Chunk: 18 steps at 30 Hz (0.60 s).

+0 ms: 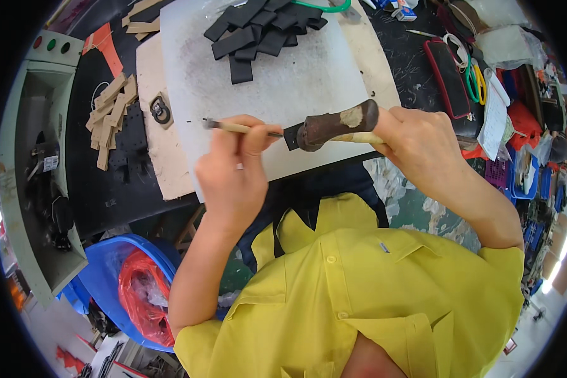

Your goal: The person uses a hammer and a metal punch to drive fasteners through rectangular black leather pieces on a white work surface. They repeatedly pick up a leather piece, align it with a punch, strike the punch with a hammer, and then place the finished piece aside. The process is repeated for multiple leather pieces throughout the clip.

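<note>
My left hand (233,164) is closed around a thin, pencil-like tool with a pale shaft (233,127), a blurred dark end and a narrow metal end pointing right. That metal end meets a small black strap piece (292,137), partly hidden. My right hand (416,142) grips the pale handle of a hammer-like tool (334,128) whose dark brown, leather-looking head has a worn patch. This head hovers over or overlaps the black piece; I cannot tell if they touch. Beyond both hands, a pile of black strap pieces (258,41) lies on a white board (201,82).
Pale flat strips (110,120) and a black buckle-like part (160,109) lie to the left. At right are a red-cased phone (446,79), scissors with yellow handles (481,85) and a notepad (494,120). A blue tub (101,271) with a red bag stands below the table.
</note>
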Tool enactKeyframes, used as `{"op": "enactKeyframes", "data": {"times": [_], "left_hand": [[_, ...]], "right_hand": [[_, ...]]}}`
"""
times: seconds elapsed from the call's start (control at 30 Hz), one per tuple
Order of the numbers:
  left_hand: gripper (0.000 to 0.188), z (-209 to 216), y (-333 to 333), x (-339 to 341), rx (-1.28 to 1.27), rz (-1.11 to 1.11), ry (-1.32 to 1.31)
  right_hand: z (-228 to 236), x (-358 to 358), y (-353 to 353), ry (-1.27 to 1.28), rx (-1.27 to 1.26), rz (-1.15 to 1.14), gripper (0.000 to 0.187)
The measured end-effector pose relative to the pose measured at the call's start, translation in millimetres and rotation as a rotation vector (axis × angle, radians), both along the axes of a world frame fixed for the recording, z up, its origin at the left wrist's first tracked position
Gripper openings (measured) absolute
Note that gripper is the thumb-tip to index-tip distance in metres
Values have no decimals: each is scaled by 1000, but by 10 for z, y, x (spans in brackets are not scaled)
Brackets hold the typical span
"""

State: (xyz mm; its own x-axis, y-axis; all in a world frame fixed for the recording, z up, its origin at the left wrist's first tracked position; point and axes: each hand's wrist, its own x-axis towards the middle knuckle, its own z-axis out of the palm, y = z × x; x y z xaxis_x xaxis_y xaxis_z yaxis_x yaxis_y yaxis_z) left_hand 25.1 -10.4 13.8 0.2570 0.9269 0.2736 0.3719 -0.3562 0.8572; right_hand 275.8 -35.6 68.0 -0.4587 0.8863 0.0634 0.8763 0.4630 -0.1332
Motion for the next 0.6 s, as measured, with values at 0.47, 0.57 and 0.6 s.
{"op": "enactKeyframes", "data": {"times": [0.47,0.57,0.6], "left_hand": [[12,-90,100,62,-210,-6,-136],[12,-121,82,85,-139,13,-92],[12,-123,76,97,-106,20,-72]], "right_hand": [[-40,26,16,62,4,5,21],[-36,32,14,61,-8,7,22],[-37,32,7,63,-10,3,22]]}}
